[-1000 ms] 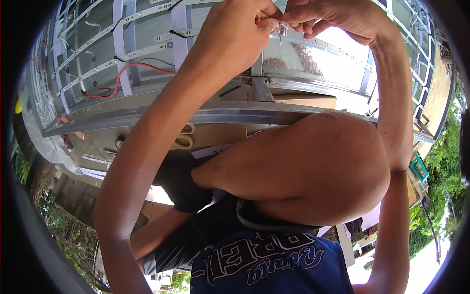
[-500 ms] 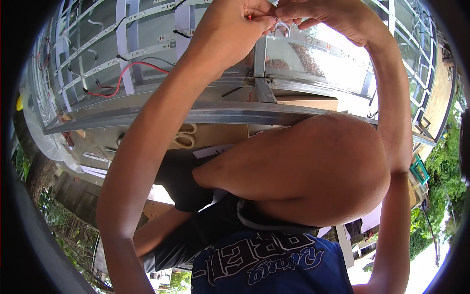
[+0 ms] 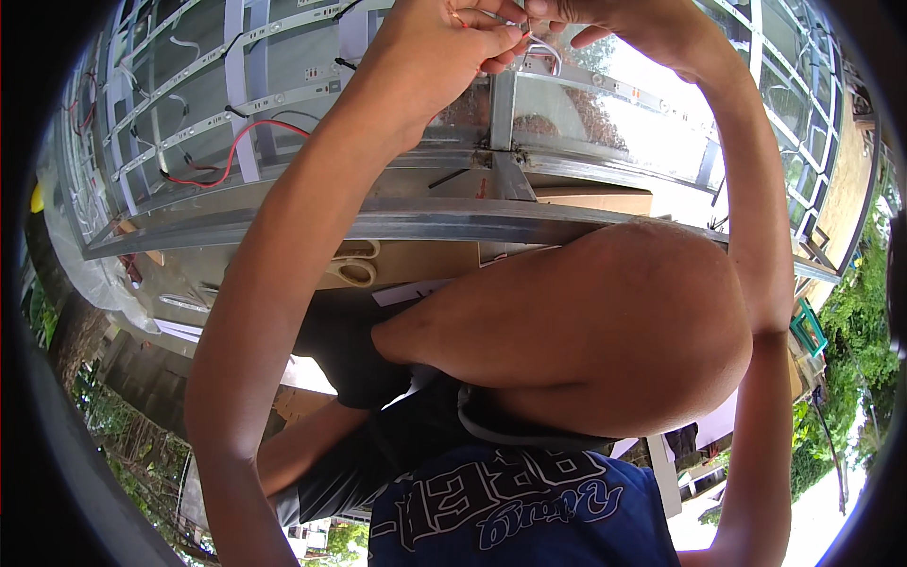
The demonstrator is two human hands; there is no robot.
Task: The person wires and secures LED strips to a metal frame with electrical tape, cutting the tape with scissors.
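Note:
At the top of the view my left hand (image 3: 463,42) and my right hand (image 3: 614,26) meet fingertip to fingertip over a metal frame. Thin wires (image 3: 548,49), whitish and looped, come out from between them. My left thumb and fingers pinch a wire, with a bit of red showing by the fingers. The right thumb and forefinger are closed on the wires too, while another finger sticks out. The exact joint between the fingertips is too small to make out. LED strips (image 3: 274,100) run across the frame left of my hands.
A red wire (image 3: 231,156) curves from the strips toward my left forearm. The frame's near metal bar (image 3: 425,219) crosses in front of my raised knee (image 3: 652,302). Beneath lie cardboard (image 3: 425,260) and scissors with pale handles (image 3: 355,271). Clear plastic sheeting (image 3: 99,283) hangs at the left.
My left hand has shifted slightly left, and its fingers have spread a little around the wire. The right hand has drawn slightly up and left. More of the whitish wires shows.

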